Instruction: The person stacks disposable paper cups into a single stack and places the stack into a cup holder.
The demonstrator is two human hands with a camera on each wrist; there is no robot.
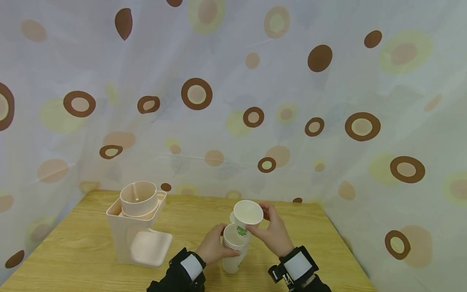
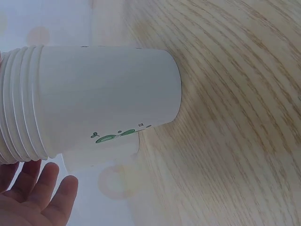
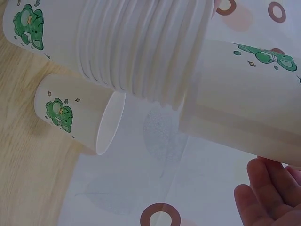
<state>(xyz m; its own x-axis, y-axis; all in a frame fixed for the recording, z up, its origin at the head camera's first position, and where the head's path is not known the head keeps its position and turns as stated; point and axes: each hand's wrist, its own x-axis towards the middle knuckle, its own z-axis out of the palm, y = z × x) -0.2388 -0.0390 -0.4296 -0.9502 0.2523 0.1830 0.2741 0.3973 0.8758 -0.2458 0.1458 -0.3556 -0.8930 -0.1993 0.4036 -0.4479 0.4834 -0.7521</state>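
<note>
A stack of nested white paper cups [image 1: 235,237] is in my left hand [image 1: 215,247], thumb on the near side just below the rims. The left wrist view shows the stack [image 2: 108,89] with its base close to the wooden table; I cannot tell whether they touch. My right hand [image 1: 273,231] holds a single paper cup [image 1: 248,215] between thumb and fingers, mouth upward, at the top of the stack. In the right wrist view this cup [image 3: 249,103] is beside the stack's top rim. Another paper cup [image 3: 61,110] with a green animal print stands upright on the table behind.
On the left of the wooden table [image 1: 197,211] stands a cream plastic container [image 1: 122,237] with a round cup-like part [image 1: 138,207] in its top and a flat flap at its front. A patterned curtain [image 1: 226,138] hangs behind the table.
</note>
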